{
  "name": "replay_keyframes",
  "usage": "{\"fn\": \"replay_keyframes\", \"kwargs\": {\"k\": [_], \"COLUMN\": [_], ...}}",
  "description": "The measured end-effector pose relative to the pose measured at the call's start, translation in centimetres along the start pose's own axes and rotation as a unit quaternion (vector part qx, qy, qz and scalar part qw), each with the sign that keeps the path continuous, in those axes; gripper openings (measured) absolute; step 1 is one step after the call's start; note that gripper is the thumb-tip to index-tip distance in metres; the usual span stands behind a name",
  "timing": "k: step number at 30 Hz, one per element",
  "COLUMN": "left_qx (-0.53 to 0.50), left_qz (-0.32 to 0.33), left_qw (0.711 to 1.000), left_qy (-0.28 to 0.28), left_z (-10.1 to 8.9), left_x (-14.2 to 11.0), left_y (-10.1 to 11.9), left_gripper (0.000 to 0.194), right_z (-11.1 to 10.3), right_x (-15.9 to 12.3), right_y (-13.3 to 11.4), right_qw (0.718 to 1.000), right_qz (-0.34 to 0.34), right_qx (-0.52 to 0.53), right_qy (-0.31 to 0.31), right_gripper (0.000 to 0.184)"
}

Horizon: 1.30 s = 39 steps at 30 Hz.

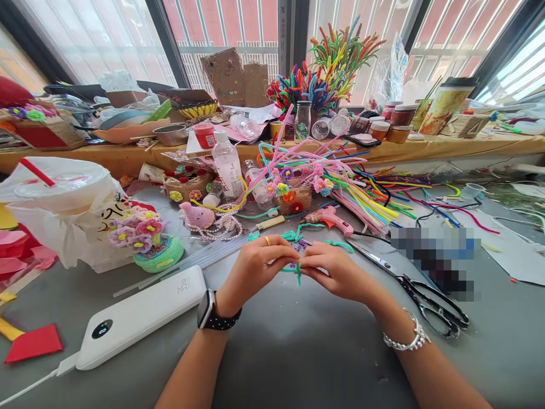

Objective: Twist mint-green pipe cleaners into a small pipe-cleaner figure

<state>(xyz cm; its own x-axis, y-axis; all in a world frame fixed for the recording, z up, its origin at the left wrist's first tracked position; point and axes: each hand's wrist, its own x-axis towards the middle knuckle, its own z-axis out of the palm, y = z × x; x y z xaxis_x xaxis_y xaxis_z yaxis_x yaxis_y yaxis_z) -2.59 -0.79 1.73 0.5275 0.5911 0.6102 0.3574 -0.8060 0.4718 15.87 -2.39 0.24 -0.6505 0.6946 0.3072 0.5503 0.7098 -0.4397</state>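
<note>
Left hand (256, 262) and right hand (336, 268) meet above the bench (272, 352), fingertips pinched closed on a green fuzzy stem (298, 274) between them. Pink glue gun (330, 219) lies just beyond; black-handled scissors (419, 295) lie to the right.

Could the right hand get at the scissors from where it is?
Probably yes: the scissors lie close beside the right hand, with nothing seen covering their handles, though its fingers seem busy with a green fuzzy stem.

Both forearms reach inward, left (272, 258) and right hand (327, 264) fingertips pinched together.
</note>
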Motion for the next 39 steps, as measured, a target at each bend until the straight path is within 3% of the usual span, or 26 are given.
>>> {"fn": "replay_keyframes", "kwargs": {"k": [7, 12, 20, 31, 39], "left_qx": [-0.156, -0.196, -0.174, -0.089, -0.092], "left_qz": [-0.101, -0.141, -0.175, -0.150, -0.142], "left_qw": [0.981, 0.968, 0.968, 0.984, 0.985], "left_qy": [-0.057, -0.064, -0.030, -0.016, 0.001], "left_z": [-1.1, -0.9, -0.3, 1.0, 1.5], "left_x": [0.4, 0.3, 0.4, 0.4, 0.4], "left_y": [-0.8, -1.1, -1.1, -0.4, -0.3], "left_gripper": [0.009, 0.012, 0.020, 0.019, 0.019], "right_z": [-0.9, -1.2, -1.0, -0.6, -0.1], "right_x": [-0.3, -0.4, -0.4, 0.0, 0.1], "right_y": [-0.5, -0.6, -0.1, 0.2, 0.3], "right_qw": [0.992, 0.979, 0.942, 0.929, 0.924], "right_qz": [-0.039, -0.034, 0.032, 0.129, 0.140], "right_qx": [0.120, 0.195, 0.332, 0.254, 0.202], "right_qy": [-0.031, -0.040, 0.039, 0.236, 0.292], "right_gripper": [0.020, 0.023, 0.023, 0.020, 0.018]}}
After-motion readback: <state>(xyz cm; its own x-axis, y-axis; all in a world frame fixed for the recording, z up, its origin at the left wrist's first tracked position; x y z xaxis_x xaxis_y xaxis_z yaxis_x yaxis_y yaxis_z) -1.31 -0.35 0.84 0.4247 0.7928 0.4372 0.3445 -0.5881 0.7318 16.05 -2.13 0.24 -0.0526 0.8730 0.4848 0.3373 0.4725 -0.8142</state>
